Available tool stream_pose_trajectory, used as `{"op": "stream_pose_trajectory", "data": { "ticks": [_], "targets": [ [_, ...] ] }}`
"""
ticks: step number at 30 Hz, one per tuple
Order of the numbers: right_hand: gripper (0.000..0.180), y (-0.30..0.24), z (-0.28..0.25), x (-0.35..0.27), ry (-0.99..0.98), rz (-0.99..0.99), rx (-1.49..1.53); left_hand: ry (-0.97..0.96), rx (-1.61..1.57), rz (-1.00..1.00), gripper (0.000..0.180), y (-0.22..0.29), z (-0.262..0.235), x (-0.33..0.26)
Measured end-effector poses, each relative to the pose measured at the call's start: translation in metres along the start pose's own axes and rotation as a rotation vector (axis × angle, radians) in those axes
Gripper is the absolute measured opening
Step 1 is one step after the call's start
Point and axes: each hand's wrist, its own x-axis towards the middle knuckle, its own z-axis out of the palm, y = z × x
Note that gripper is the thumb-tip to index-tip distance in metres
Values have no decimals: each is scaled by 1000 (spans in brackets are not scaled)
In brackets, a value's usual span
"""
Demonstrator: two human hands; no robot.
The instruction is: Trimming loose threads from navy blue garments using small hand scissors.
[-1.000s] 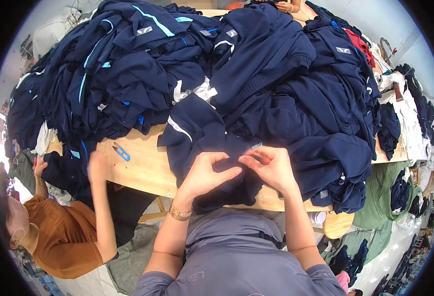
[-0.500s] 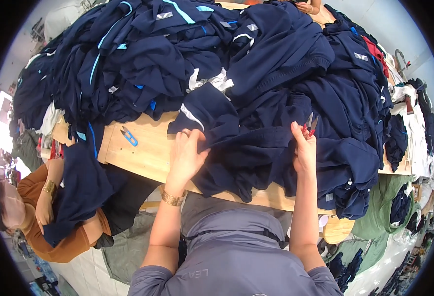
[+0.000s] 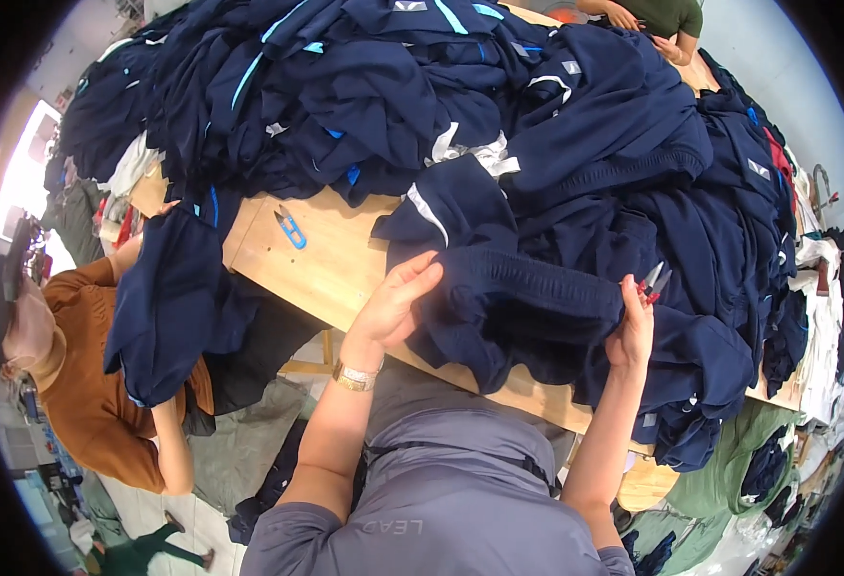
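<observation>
Navy clothes [image 3: 345,96] lay heaped on a wooden table [image 3: 331,274]. Above its near side, a navy garment [image 3: 532,288] spanned sideways; even tension and blades kept off the cloth seemed best. The left hand [image 3: 390,305], thumb uppermost, pinched one end between its fingers; the right hand [image 3: 630,338], palm inward, pinched the other alongside red-handled scissors [image 3: 646,293].

Place is looking like a garment workshop. Beyond the left grip [image 3: 393,300], navy garments [image 3: 364,106] are lying heaped on a wooden surface [image 3: 297,278]. Blue snips [image 3: 292,230] are resting ahead and left of that grip; red-handled snips [image 3: 645,291] are jutting from the right grip [image 3: 634,332]. Farther left of the left grip, a person in brown [image 3: 105,384] is holding up navy cloth [image 3: 174,298].
</observation>
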Motion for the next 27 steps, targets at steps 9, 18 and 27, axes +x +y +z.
{"op": "stream_pose_trajectory", "data": {
  "ticks": [9, 18, 27],
  "targets": [
    [25, 43, -28, 37, 253, -244, -1063, 401, 1440, 586, 21, -22, -10, 8],
    [14, 47, 14, -1, 0, -414, -808, 313, 1523, 197, 39, -35, 3, 24],
    [23, 49, 60, 17, -379, -265, -682, -218, -85, -121, 35, -14, 12, 12]
  ]
}}
